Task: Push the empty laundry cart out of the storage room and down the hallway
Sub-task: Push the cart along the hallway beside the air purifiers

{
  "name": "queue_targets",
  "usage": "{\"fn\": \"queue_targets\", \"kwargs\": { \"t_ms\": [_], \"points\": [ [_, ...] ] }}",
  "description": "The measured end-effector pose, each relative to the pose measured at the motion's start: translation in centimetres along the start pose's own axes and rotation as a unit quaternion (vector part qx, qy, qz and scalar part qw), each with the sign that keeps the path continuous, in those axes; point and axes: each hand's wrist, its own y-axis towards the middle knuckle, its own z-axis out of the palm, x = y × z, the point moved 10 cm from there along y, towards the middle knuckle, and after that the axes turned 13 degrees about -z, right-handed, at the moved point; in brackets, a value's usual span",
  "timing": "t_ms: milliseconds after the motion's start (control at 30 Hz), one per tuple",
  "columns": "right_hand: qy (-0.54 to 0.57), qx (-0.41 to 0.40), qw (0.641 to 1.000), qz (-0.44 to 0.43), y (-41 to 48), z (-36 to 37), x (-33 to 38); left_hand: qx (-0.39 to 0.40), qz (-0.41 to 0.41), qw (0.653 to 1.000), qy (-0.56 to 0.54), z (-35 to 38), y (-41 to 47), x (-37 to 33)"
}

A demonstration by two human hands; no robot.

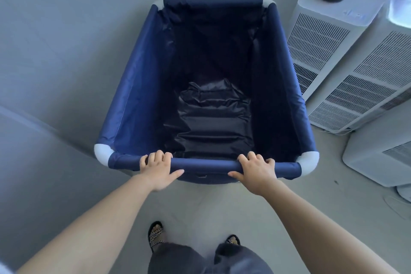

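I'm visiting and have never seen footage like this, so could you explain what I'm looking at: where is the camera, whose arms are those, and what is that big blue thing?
No machine is working here. A person wears a wide-angle camera on the head, so this single picture looks forward and down over their own arms. The wide lens bends the walls and floor.

The big blue thing is a laundry cart: dark blue fabric sides, white corner pieces, and nothing inside except its wrinkled dark liner. The left hand and the right hand both grip the padded near rail, fingers curled over the top, thumbs underneath.

To the right, white slatted appliances stand on the pale floor; they look like air purifiers, though I cannot be sure. At the bottom you see the person's sandalled feet.
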Motion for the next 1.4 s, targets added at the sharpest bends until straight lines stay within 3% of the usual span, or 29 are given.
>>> {"fn": "queue_targets", "kwargs": {
  "t_ms": [300,667,867,967,1167,1400],
  "points": [
    [0.008,-0.017,0.997,0.070,-0.5,1.1,5.1,-0.007,0.119,0.992,-0.030,-1.1,0.4,5.5],
    [0.078,-0.035,0.987,0.135,0.8,3.4,15.5,0.019,0.132,0.991,0.032,-1.1,4.7,16.5],
    [0.139,-0.098,0.978,0.121,2.0,3.0,20.7,0.050,0.162,0.985,0.038,-2.2,5.5,19.1],
    [0.140,-0.085,0.981,0.108,2.6,3.0,21.9,0.057,0.201,0.977,0.036,-2.2,5.1,19.1],
    [0.094,-0.008,0.990,0.106,3.7,2.6,22.7,0.011,0.203,0.977,0.066,-1.8,6.4,20.6],
    [0.085,-0.015,0.988,0.131,4.4,2.9,25.1,0.000,0.193,0.979,0.061,-2.6,7.4,22.3]
  ]
}}
